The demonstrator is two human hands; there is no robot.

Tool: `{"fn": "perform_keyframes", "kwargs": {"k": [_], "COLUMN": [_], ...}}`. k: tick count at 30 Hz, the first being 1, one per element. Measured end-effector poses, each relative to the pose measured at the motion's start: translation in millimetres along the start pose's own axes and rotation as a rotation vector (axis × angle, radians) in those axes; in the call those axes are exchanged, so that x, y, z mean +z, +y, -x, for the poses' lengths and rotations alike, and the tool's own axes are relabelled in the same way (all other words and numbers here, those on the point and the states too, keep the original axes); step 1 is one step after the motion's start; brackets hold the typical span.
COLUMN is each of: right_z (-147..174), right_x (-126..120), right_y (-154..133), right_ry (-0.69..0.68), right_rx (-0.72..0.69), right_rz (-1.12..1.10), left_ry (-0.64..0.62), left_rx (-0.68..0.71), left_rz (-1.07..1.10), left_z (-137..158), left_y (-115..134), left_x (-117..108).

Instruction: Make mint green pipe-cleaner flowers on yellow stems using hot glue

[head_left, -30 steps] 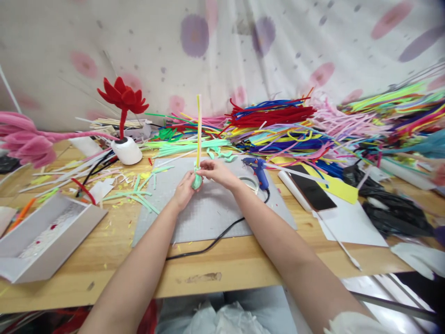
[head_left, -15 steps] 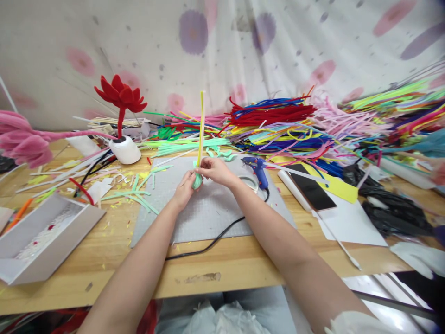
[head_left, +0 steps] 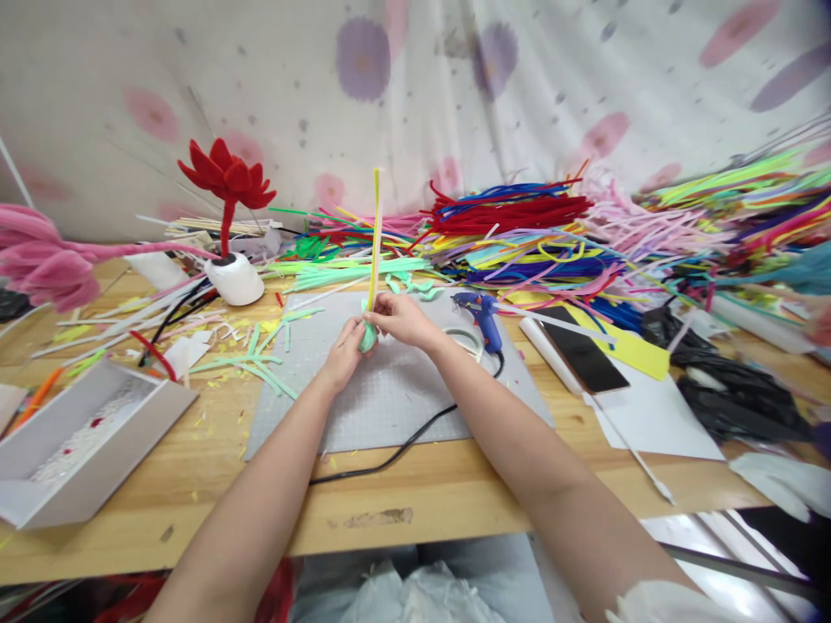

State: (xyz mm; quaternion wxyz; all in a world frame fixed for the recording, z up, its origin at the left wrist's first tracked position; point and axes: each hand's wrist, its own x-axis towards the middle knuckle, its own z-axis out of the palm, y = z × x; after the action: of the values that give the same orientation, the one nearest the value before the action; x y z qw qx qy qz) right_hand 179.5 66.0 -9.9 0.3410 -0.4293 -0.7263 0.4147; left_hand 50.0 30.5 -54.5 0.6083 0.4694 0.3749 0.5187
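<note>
Over the grey cutting mat (head_left: pixel 389 407), my two hands meet around a small mint-green pipe-cleaner piece (head_left: pixel 368 337). My left hand (head_left: pixel 347 350) is closed on it from below and the left. The fingers of my right hand (head_left: pixel 402 318) pinch at its top, where yellow and white pipe cleaners (head_left: pixel 376 234) stand straight up. My fingers partly hide how these parts join. Cut mint-green strips (head_left: pixel 263 363) lie on the mat's left edge, and curled mint-green pieces (head_left: pixel 415 285) rest behind my hands.
A blue glue gun (head_left: pixel 481 318) lies right of my hands, its black cable (head_left: pixel 396 457) crossing the mat. Farther right is a phone (head_left: pixel 584 350). A red flower (head_left: pixel 227 173) in a white pot (head_left: pixel 235 281) and an open box (head_left: pixel 97 450) stand left. Pipe-cleaner bundles (head_left: pixel 512 216) line the back.
Both hands stay in place with the same grip on the mint-green piece. The view shifts only very slightly; nothing else visibly moves.
</note>
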Motion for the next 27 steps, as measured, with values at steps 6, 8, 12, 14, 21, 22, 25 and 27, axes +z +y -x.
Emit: {"fn": "perform_keyframes", "kwargs": {"k": [6,8,12,14,21,22,25,27], "right_z": [0.3,1.3,4.7,7.5,21.7,23.1,24.8,24.6], "right_x": [-6.0,-9.4,-13.2,-14.3,-21.3,-21.7,-21.3,-20.3], "right_y": [3.6,4.9,7.6,10.2,23.9,26.2,32.9,36.6], "right_ry": [-0.036,0.021,0.202,0.251,0.294,0.280,0.242,0.235], "right_rx": [0.066,0.053,0.033,0.064,0.200,0.210,0.188,0.178], "right_rz": [-0.240,-0.320,-0.350,-0.301,0.046,0.082,0.151,0.188], "left_ry": [-0.036,-0.036,-0.014,0.011,0.091,0.100,0.114,0.121], "left_rx": [-0.003,-0.027,-0.050,-0.048,-0.045,-0.045,-0.042,-0.043], "left_rz": [0.069,0.084,0.111,0.127,0.173,0.174,0.180,0.189], "left_z": [2.3,3.2,3.0,1.8,-1.7,-1.8,-1.7,-1.8], "left_y": [6.4,8.9,10.2,9.4,10.4,11.0,12.2,12.2], "left_x": [3.0,4.3,4.5,3.5,-0.3,-0.6,-1.1,-1.3]}}
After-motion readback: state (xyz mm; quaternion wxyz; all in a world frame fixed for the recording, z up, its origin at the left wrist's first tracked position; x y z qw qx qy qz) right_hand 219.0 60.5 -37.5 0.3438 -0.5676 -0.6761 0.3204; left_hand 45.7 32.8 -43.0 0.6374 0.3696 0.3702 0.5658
